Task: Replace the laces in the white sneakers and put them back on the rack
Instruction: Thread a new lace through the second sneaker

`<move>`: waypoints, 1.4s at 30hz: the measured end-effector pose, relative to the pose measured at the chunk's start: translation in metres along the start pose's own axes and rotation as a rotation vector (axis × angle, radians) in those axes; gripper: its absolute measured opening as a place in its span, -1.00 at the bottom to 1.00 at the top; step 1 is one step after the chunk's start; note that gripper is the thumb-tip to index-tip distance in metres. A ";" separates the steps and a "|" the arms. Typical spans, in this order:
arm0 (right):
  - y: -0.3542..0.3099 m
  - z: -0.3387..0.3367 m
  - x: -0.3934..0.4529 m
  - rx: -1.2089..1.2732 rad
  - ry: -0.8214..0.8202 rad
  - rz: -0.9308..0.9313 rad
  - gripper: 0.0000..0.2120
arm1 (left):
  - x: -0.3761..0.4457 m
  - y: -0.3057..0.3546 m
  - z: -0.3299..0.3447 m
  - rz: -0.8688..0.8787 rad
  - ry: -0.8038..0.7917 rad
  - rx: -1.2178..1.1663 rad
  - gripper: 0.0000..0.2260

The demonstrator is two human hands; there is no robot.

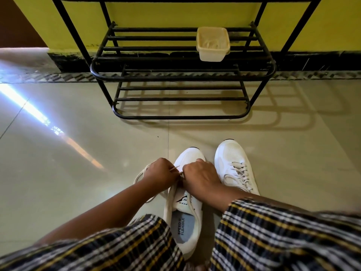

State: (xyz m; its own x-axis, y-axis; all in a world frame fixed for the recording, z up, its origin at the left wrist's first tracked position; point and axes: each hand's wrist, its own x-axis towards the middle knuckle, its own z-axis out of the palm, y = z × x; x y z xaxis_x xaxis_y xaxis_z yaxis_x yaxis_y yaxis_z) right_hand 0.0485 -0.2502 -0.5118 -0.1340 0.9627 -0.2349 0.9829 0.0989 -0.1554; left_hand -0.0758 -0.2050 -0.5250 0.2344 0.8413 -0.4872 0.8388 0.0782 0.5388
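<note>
Down on the tiled floor (78,133), two white sneakers sit side by side in front of a black metal rack (181,63). The nearer sneaker (185,216) lies between the person's checked sleeves, toe pointing toward the rack, its insole showing. Both hands work right over its front half. The left hand (160,173) has its fingers curled, the grip pinching a thin end of the lace (172,194) that pokes out between the two hands. The right hand (199,178) lies across the sneaker's tongue area with fingers bent down onto it; its fingertips are hidden, so whether its grip is clenched on the lace cannot be told. Loose loops of lace trail out to the left of the left hand and down along the shoe's opening. The second sneaker (234,165) stands just beside the right hand, fully laced and untouched. On the rack's middle shelf rests a cream plastic tub (213,45), well apart from the hands.
</note>
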 end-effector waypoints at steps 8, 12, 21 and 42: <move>0.000 0.000 0.004 0.056 0.012 -0.145 -0.83 | -0.016 -0.012 0.004 -0.059 0.106 -0.317 -0.75; 0.012 -0.007 0.005 0.125 0.032 -0.225 -0.84 | -0.027 -0.008 0.006 -0.051 0.208 -0.238 -0.87; 0.058 -0.051 -0.010 0.108 0.221 -0.064 -0.88 | -0.032 -0.003 0.007 0.126 0.237 -0.214 -0.62; 0.027 -0.020 -0.021 0.541 -0.388 0.371 -0.83 | -0.023 0.017 0.008 0.199 0.119 0.005 -0.88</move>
State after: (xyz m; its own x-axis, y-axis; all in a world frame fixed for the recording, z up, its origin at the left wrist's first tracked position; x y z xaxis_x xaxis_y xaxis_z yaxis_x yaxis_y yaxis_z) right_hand 0.0801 -0.2627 -0.4922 0.0602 0.7413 -0.6684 0.7866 -0.4475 -0.4254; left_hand -0.0634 -0.2272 -0.5105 0.3364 0.8969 -0.2870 0.7840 -0.0980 0.6130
